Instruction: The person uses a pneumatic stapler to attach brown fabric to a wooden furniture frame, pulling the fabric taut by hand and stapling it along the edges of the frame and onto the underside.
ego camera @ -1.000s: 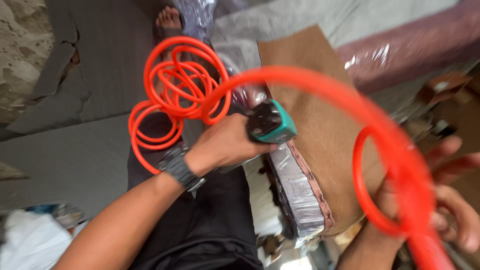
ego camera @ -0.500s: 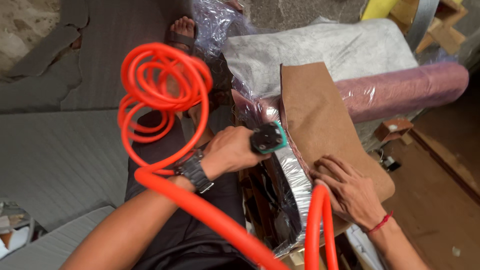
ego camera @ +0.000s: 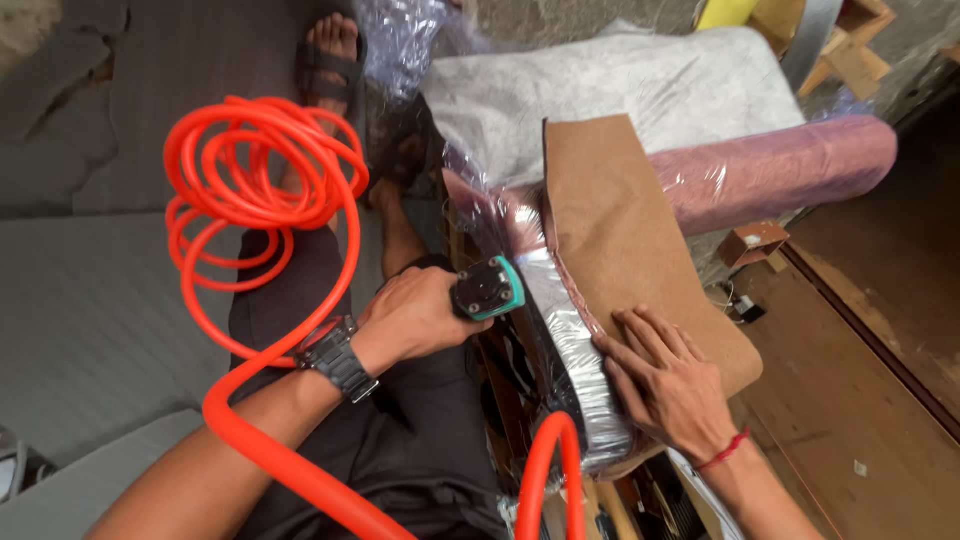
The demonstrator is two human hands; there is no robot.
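Staple-gun work on an upholstered piece is shown from above. A teal-capped pneumatic tool (ego camera: pixel 487 288) is gripped by the left hand (ego camera: pixel 415 318), the fingers wrapped tight round its body, with its nose pressed toward the plastic-wrapped edge (ego camera: pixel 575 350) of the cushioned frame lying at about three o'clock from that hand. A dark wristwatch (ego camera: pixel 338 357) is worn on the same arm. The right hand (ego camera: pixel 665 378) is laid flat and open on the brown backing sheet (ego camera: pixel 620 240), nothing being clasped by it; the sheet is pinned down near its lower corner, at about five o'clock from the tool. A red thread bracelet (ego camera: pixel 722 452) is seen at that wrist. An orange coiled air hose (ego camera: pixel 255 195) is looped at ten o'clock from the tool and is carried down past the forearm toward six o'clock, where a second loop rises beside the frame. A pink plastic-wrapped roll (ego camera: pixel 790 170) lies at two o'clock, and a sandalled foot (ego camera: pixel 330 55) at twelve. As a judgement, the fastening of the backing appears to be at an early or middle stage: the sheet is already positioned and held against the frame, yet no line of fasteners can be made out along its edge, and most of that edge seems to be left to secure.
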